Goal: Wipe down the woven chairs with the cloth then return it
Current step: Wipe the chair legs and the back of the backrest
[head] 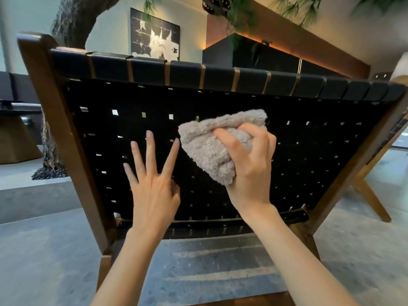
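The cloth is bunched in the right hand and pressed to the chair weave at centre for wiping; the left hand is spread flat just left, seemingly bracing it

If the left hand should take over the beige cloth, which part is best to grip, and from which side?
Probably the free upper-left corner of the cloth, pinched from the left: it sticks out beyond the right hand, which grips the lower right. The open left hand is just beside it.
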A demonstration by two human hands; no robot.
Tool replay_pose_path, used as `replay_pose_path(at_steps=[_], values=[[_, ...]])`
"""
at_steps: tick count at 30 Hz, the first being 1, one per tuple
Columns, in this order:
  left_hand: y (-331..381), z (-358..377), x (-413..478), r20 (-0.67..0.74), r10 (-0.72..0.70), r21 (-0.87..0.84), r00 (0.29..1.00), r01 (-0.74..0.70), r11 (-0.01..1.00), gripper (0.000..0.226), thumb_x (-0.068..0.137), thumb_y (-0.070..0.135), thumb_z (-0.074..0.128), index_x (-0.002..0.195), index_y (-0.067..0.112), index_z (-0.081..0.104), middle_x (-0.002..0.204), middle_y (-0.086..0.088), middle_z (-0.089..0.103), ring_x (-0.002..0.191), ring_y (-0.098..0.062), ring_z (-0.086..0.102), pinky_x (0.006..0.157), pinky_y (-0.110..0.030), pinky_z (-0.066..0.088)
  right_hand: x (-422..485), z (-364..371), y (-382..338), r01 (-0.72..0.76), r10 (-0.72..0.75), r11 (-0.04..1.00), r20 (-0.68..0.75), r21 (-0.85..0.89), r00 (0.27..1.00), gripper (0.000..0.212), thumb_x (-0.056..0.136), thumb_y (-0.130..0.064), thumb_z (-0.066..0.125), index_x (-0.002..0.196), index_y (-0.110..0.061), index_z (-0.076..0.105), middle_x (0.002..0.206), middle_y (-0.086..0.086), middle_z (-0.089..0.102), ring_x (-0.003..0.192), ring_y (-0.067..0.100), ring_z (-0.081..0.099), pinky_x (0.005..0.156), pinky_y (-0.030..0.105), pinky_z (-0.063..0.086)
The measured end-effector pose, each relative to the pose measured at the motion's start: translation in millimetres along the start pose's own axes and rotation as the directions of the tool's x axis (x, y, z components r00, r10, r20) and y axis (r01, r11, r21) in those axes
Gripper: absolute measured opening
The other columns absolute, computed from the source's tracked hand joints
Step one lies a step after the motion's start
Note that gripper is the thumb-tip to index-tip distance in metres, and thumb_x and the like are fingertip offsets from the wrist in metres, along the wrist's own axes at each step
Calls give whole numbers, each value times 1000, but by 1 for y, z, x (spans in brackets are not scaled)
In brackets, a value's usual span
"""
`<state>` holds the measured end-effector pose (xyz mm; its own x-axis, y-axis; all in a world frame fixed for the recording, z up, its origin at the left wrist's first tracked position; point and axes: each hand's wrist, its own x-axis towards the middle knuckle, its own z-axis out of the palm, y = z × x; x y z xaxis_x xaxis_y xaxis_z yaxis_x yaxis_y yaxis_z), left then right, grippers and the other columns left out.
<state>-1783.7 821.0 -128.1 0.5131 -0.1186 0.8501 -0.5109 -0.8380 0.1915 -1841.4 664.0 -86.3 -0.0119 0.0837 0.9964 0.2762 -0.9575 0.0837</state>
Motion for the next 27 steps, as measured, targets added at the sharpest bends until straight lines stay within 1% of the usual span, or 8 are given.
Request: replay_pose_path(at_steps=[4,8,12,16,19,22,24,27], values=[[-3,-9,2,8,11,22,1000,-11,1000,97,82,11,63,151,38,0,155,-7,-28,139,-34,-30,113,-62,5,28,11,-14,-37,34,999,-74,-30,997,49,79,-17,76,124,-19,59,124,11,39,113,25,36,90,37,47],[-8,-17,5,17,-2,45,1000,1,999,95,83,11,60,151,37,-1,155,-5,-28,138,-34,-33,112,-60,1,37,21,-22,-150,150,988,-9,-43,989,60,71,1,80,125,-15,61,125,21,50,119,25,34,90,42,51],[-13,-16,5,32,-49,31,998,48,998,95,85,13,58,149,40,-6,154,-2,-31,136,-32,-36,113,-59,0,33,28,-25,-152,159,984,80,-92,984,67,73,1,77,132,-20,54,132,18,46,124,28,35,99,39,46],[-15,-8,-1,67,-1,26,998,0,1000,94,85,12,56,149,40,-7,154,-2,-30,139,-31,-32,114,-59,2,18,35,-18,-154,162,985,109,-72,981,67,70,-10,81,130,-23,56,129,15,47,119,27,34,93,42,48],[-21,0,-11,90,-24,45,996,20,999,95,85,9,55,148,39,-10,153,-2,-32,139,-32,-32,114,-59,3,-19,44,-17,-183,194,981,223,-67,955,67,68,-11,82,129,-24,57,129,13,47,118,27,34,93,47,48],[-26,5,-20,140,-89,54,986,82,995,99,86,9,54,144,41,-19,150,0,-38,138,-31,-33,114,-59,4,-74,53,-13,-201,241,970,460,-135,854,70,74,-3,75,135,-29,52,135,10,41,126,25,26,98,56,43],[-29,8,-23,172,-103,53,980,95,994,101,86,11,55,142,41,-24,149,0,-39,139,-31,-31,115,-58,5,-111,58,-8,-219,278,961,618,-171,735,67,83,-8,65,140,-37,43,137,3,32,129,21,20,102,49,41],[-31,8,-24,200,-104,67,974,92,993,101,88,13,54,139,41,-29,148,0,-41,142,-30,-26,116,-56,7,-151,62,-6,-297,324,939,740,-175,589,63,90,-12,55,142,-41,35,140,-2,26,132,17,18,103,35,41]])
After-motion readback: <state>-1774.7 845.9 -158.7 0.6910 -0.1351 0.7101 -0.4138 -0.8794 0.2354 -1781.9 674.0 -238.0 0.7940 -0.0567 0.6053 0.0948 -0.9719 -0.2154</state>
